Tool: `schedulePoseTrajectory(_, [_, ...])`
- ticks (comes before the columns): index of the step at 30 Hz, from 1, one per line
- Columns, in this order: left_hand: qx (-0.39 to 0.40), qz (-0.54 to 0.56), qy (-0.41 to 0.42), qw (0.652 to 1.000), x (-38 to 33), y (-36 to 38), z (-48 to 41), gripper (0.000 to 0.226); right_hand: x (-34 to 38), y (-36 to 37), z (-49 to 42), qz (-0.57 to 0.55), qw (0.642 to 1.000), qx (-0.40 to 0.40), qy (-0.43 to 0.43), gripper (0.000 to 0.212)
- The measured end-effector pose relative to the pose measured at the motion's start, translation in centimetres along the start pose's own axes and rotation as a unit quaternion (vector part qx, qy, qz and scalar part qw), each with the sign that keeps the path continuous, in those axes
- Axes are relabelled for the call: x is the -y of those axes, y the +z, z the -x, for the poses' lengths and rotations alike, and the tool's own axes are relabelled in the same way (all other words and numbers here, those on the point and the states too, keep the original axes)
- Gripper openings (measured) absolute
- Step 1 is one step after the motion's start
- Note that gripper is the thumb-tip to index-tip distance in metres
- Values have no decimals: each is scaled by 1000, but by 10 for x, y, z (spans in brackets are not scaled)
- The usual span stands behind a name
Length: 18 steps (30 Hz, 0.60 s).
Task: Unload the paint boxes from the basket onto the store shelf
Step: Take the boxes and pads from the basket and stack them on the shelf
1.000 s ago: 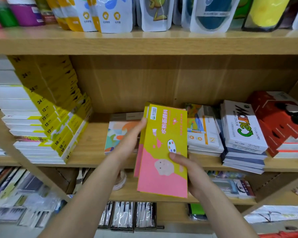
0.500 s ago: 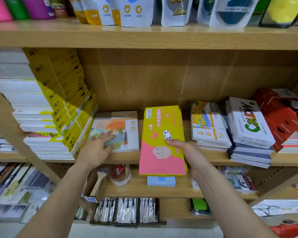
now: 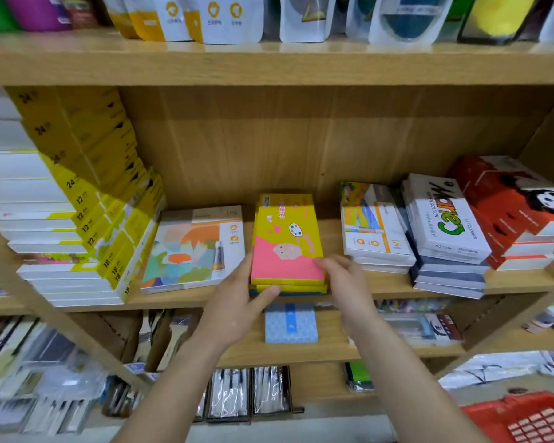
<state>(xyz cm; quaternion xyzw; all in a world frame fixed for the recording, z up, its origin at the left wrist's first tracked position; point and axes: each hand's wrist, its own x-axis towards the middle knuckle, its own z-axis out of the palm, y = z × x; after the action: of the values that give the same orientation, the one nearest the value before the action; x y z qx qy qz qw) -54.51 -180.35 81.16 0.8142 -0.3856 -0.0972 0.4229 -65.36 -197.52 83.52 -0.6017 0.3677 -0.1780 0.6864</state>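
Shelf (image 3: 301, 298) carries stacked paint sets | red basket (image 3: 521, 420) at lower right | yellow-pink boxes (image 3: 287, 251) stacked at shelf's front edge | left hand (image 3: 237, 308), right hand (image 3: 346, 279) loosely flank them, neither clenched | likely light, stiff card; grip long edges.

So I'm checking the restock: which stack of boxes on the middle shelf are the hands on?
The yellow-and-pink stack at the centre, between the pastel landscape box and the orange-striped white boxes. Left hand and right hand flank its front edge.

Open headroom above paint boxes (image 3: 287, 241); stacks (image 3: 376, 225) flank.
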Motion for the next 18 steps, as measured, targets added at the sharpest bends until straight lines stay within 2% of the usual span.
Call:
schedulePoseTrajectory(1, [-3, -4, 2, 1000, 0, 3, -2, 82, -6, -8, 8, 2, 1000, -14, -19, 7])
schedulePoseTrajectory(5, [-5, -3, -4, 1000, -5, 20, -14, 73, -34, -50, 29, 2, 994, -71, -81, 18])
schedulePoseTrajectory(9, [-16, 9, -2, 1000, -19, 40, -36, 65, -51, -102, 28, 29, 956, -261, -128, 22])
schedulePoseTrajectory(11, [-14, -3, -2, 1000, -25, 49, -46, 66, -54, -125, 19, 142, 921, -336, -138, 46])
schedulePoseTrajectory(13, [-11, -33, -6, 999, -25, 57, -51, 72, -56, -142, 7, 242, 899, -341, -129, 72])
schedulePoseTrajectory(18, [3, -11, -5, 1000, -21, 72, -57, 79, -52, -160, -25, 271, 913, -289, -97, 92])
